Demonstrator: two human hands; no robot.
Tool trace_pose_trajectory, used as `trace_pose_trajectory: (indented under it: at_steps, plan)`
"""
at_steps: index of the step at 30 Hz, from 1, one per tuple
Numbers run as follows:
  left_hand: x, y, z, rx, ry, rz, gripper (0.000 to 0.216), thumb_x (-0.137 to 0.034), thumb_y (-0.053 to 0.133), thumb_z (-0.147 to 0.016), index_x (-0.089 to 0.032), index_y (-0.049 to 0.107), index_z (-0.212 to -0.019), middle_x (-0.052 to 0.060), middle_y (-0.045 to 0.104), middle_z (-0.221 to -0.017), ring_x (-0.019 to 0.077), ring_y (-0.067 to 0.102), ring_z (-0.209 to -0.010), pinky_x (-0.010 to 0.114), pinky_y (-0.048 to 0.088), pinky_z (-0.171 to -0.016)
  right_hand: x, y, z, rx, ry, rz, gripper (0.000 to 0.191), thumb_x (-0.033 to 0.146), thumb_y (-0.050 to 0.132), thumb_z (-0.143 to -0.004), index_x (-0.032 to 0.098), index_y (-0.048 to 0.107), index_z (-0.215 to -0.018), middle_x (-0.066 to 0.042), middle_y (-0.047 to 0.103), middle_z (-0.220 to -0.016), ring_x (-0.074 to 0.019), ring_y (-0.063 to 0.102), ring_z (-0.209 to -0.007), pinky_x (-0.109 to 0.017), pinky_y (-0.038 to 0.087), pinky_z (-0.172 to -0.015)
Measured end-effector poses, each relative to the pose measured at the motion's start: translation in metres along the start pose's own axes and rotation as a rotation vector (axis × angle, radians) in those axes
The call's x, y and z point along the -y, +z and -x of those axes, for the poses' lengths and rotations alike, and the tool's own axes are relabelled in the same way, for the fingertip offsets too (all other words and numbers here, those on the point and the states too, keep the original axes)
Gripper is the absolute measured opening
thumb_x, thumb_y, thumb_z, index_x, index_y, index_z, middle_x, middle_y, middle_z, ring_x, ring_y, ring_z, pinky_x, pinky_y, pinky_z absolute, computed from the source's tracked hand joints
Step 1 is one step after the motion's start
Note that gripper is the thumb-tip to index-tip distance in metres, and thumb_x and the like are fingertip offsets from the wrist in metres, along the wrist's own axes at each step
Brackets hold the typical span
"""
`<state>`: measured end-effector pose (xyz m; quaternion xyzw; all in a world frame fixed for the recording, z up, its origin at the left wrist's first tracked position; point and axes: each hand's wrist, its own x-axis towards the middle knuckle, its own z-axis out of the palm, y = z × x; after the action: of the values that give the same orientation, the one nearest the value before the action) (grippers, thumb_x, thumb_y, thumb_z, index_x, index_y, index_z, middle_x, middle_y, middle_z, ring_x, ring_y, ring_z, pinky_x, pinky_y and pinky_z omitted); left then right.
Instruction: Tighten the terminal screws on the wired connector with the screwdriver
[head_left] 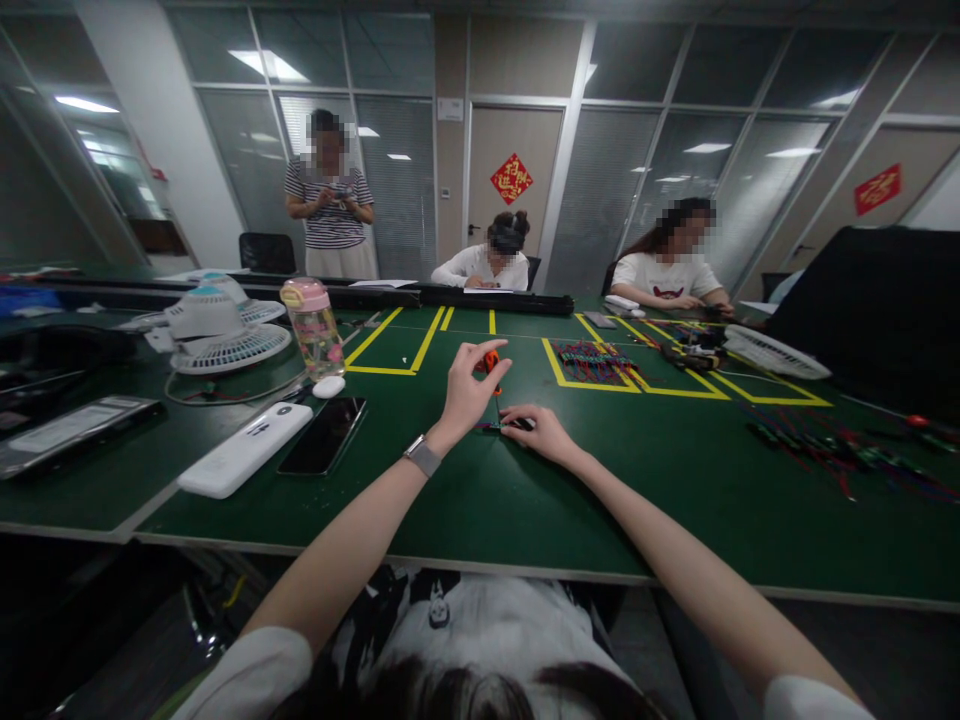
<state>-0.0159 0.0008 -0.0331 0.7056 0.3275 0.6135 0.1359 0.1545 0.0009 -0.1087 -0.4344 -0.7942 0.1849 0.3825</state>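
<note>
In the head view my left hand (469,388), with a watch on its wrist, has its fingers curved around the orange-and-black handle of a screwdriver (493,360). The screwdriver stands nearly upright, and its thin shaft points down at a small circuit board (489,427) on the table. Low against the tabletop, my right hand (541,434) pinches the right side of this board beside the shaft. Something dark shows between its fingers. The board's details and the exact contact of the screwdriver tip are too small to make out.
Left on the green table (420,490) are a white power bank (246,450), a phone (322,436), a bottle (313,325) and a fan (225,325). Wired boards (596,362) lie in a yellow-taped box, more boards (847,445) at right. Several people are across the table.
</note>
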Motion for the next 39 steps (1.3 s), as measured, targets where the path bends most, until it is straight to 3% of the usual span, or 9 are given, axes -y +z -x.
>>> trace_pose_trajectory:
  at_steps: [6,9,13,18,24,29,33,39]
  plan:
    - [0.0014,0.0019,0.0001,0.051,-0.085,0.159,0.036,-0.028,0.039,-0.094,-0.026,0.052,-0.128,0.006,0.060,-0.110,0.0139,0.061,-0.091,0.027,0.049,-0.079,-0.0009,0.0000,-0.0003,0.001,-0.002,0.004,0.015,0.028,0.068,-0.074,0.020,0.074,-0.086,-0.008,0.072,-0.103,-0.0235,0.066,-0.100,-0.039,0.049,-0.093]
    - [0.0021,0.0031,0.0012,0.022,-0.086,0.161,0.037,-0.027,0.045,-0.092,-0.025,0.051,-0.128,0.005,0.061,-0.105,0.0125,0.062,-0.083,0.026,0.049,-0.075,-0.0005,-0.0002,-0.0001,0.003,-0.002,0.002,0.016,0.027,0.068,-0.073,0.021,0.074,-0.087,-0.008,0.072,-0.104,-0.0232,0.066,-0.100,-0.038,0.049,-0.093]
    - [-0.0020,0.0003,0.0011,-0.030,0.003,-0.018,0.030,-0.030,0.059,-0.085,-0.024,0.063,-0.114,0.003,0.057,-0.092,0.0135,0.056,-0.084,0.026,0.047,-0.080,0.0000,-0.0006,0.0001,0.009,0.002,0.011,0.016,0.027,0.068,-0.074,0.020,0.073,-0.087,-0.009,0.071,-0.105,-0.0230,0.066,-0.101,-0.038,0.049,-0.093]
    - [-0.0011,0.0003,-0.0001,0.010,-0.013,0.083,0.033,-0.025,0.041,-0.094,-0.024,0.057,-0.123,0.005,0.057,-0.104,0.0120,0.057,-0.089,0.025,0.047,-0.081,-0.0007,-0.0006,0.0000,0.015,0.000,0.023,0.016,0.027,0.068,-0.074,0.020,0.073,-0.087,-0.008,0.072,-0.104,-0.0228,0.065,-0.102,-0.037,0.048,-0.094]
    - [0.0006,0.0028,0.0019,-0.021,0.051,0.011,0.029,-0.031,0.055,-0.088,-0.023,0.063,-0.114,0.003,0.058,-0.095,0.0129,0.056,-0.086,0.025,0.047,-0.079,-0.0003,0.0000,0.0000,0.009,-0.005,0.020,0.014,0.026,0.068,-0.074,0.020,0.073,-0.086,-0.008,0.072,-0.105,-0.0226,0.066,-0.101,-0.037,0.048,-0.094]
    - [-0.0023,0.0013,0.0016,0.059,0.040,0.017,0.033,-0.025,0.043,-0.093,-0.025,0.055,-0.125,0.004,0.058,-0.099,0.0120,0.056,-0.087,0.024,0.046,-0.081,0.0014,-0.0003,0.0004,0.004,-0.006,0.009,0.015,0.027,0.068,-0.074,0.020,0.074,-0.086,-0.008,0.072,-0.104,-0.0227,0.066,-0.100,-0.037,0.049,-0.093]
    - [-0.0050,0.0003,0.0019,0.020,0.051,-0.056,0.029,-0.029,0.056,-0.087,-0.023,0.062,-0.114,0.003,0.056,-0.091,0.0121,0.055,-0.079,0.024,0.047,-0.077,0.0007,-0.0003,0.0001,0.005,-0.001,0.018,0.014,0.026,0.068,-0.074,0.020,0.073,-0.086,-0.008,0.072,-0.103,-0.0227,0.066,-0.100,-0.037,0.049,-0.092]
    - [-0.0059,-0.0001,0.0023,0.045,0.035,0.010,0.033,-0.024,0.043,-0.093,-0.023,0.057,-0.123,0.007,0.059,-0.111,0.0144,0.058,-0.097,0.027,0.046,-0.087,0.0007,-0.0002,-0.0002,0.009,-0.003,0.019,0.015,0.026,0.068,-0.074,0.020,0.074,-0.086,-0.008,0.072,-0.103,-0.0232,0.066,-0.101,-0.038,0.049,-0.092]
